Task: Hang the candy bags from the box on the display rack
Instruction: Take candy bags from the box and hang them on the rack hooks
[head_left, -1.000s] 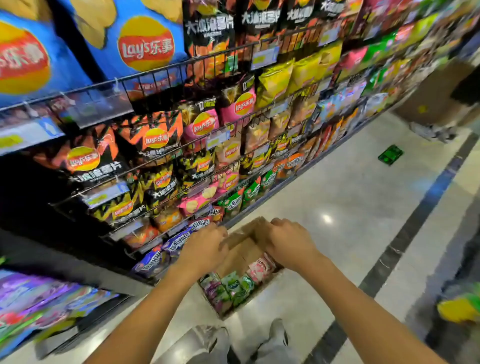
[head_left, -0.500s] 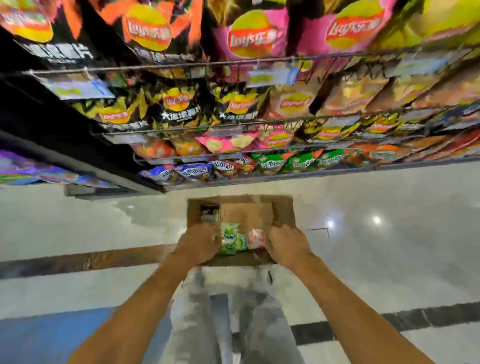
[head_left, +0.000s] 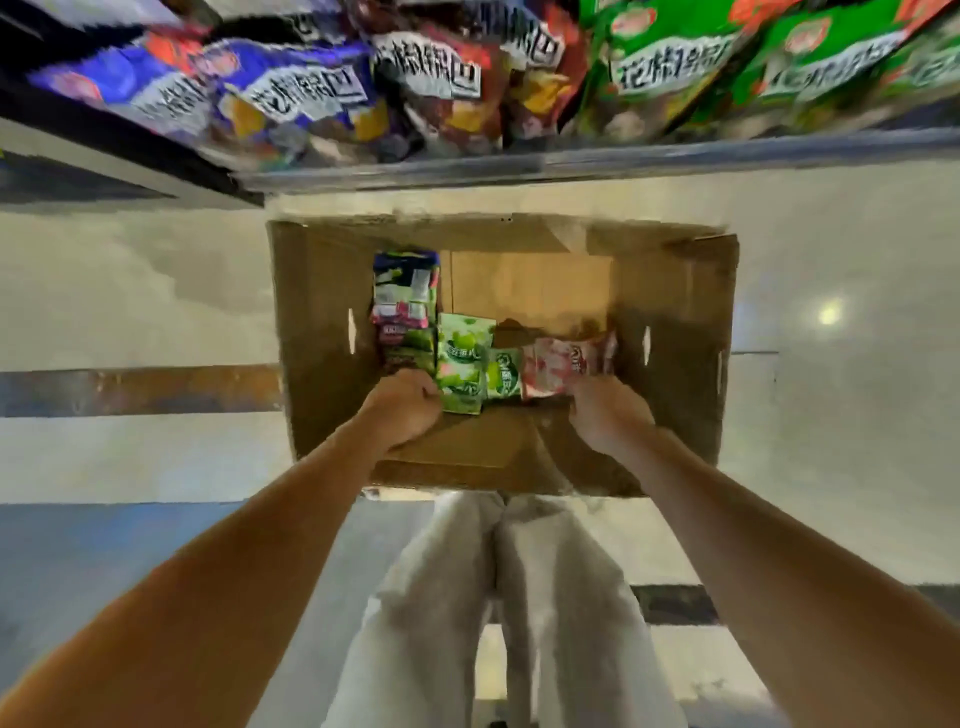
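Note:
An open cardboard box (head_left: 675, 332) lies below me on the shop floor, in front of the bottom shelf. Inside it are several candy bags: a purple and green one (head_left: 405, 296), a green one (head_left: 462, 358), a smaller green one (head_left: 503, 375) and a pink one (head_left: 563, 361). My left hand (head_left: 402, 410) is curled at the box's near edge, right beside the green bag. At the same edge my right hand (head_left: 608, 418) is curled too, its fingers against the pink bag. The fingertips of both hands are hidden.
The lowest shelf (head_left: 571, 158) of the display rack runs across the top, packed with blue, red and green snack bags (head_left: 665, 67). My legs in light trousers (head_left: 498, 597) stand just behind the box. A dark stripe (head_left: 130, 389) crosses the pale floor at the left.
My view has swung down from the chip shelves to the floor. The box has gone down with both hands still at its near edge, and now fills the middle of the view.

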